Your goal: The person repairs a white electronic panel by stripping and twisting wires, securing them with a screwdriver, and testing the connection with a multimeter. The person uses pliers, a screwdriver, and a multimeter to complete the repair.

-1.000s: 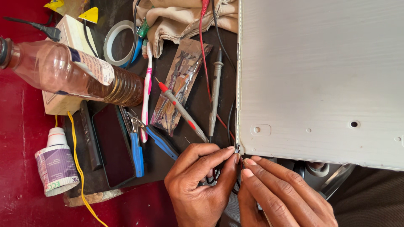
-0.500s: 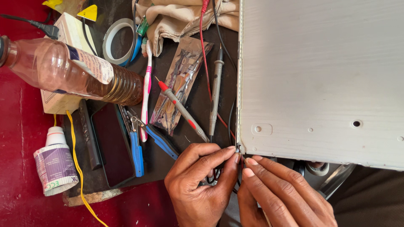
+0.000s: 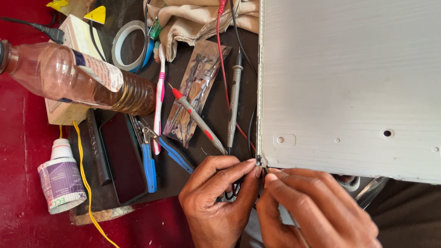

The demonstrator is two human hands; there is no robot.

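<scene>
Both hands, the left hand (image 3: 220, 202) and right hand (image 3: 312, 211), stayed pinched on a small dark part (image 3: 259, 161) at the flat white panel's (image 3: 349, 82) corner; nothing had shifted, suggesting fine work continued.

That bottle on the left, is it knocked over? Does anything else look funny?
Yes, the plastic bottle of brownish liquid lies on its side atop a small box. No spill shows. A toothbrush lies among pliers and meter probes, odd company for tools.
</scene>
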